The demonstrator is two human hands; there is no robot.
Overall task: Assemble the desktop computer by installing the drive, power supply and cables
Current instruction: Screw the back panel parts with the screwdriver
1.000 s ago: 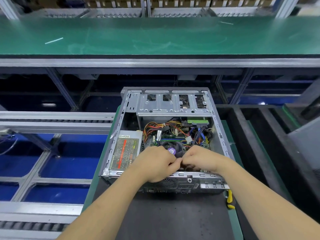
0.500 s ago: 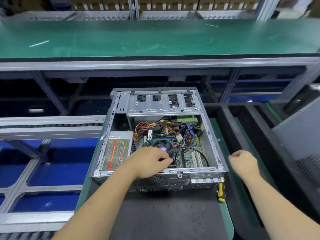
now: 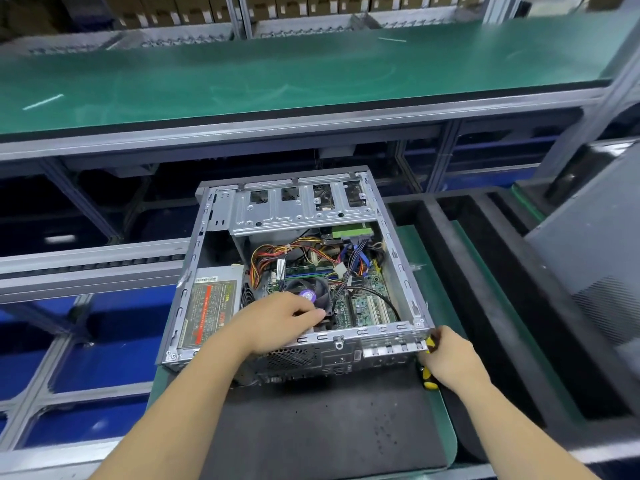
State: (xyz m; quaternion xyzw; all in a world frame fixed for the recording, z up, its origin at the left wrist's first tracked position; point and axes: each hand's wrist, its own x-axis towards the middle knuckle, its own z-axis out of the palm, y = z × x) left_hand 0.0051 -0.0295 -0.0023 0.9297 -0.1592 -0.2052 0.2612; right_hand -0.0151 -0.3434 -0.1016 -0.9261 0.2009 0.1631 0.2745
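Observation:
An open desktop case [image 3: 401,271] lies on a dark mat [image 3: 322,420]. Inside it sit the power supply [image 3: 211,306] at the left, a CPU fan [image 3: 308,292], coloured cables [image 3: 277,258] and the motherboard [image 3: 367,306]. A metal drive cage [image 3: 298,213] spans the far end. My left hand [image 3: 280,323] reaches over the near rim beside the fan, fingers curled; what they hold is hidden. My right hand [image 3: 446,358] grips a yellow-and-black screwdriver [image 3: 429,382] at the case's near right corner.
A green conveyor belt [image 3: 277,74] runs across the back behind a metal rail. Roller tracks [image 3: 86,265] and blue bins lie to the left. Black foam trays [image 3: 485,271] and a grey case side panel [image 3: 595,258] stand at the right.
My right hand left the case interior, swung out to the right, then came down onto the screwdriver by the case corner. My left hand stayed by the fan.

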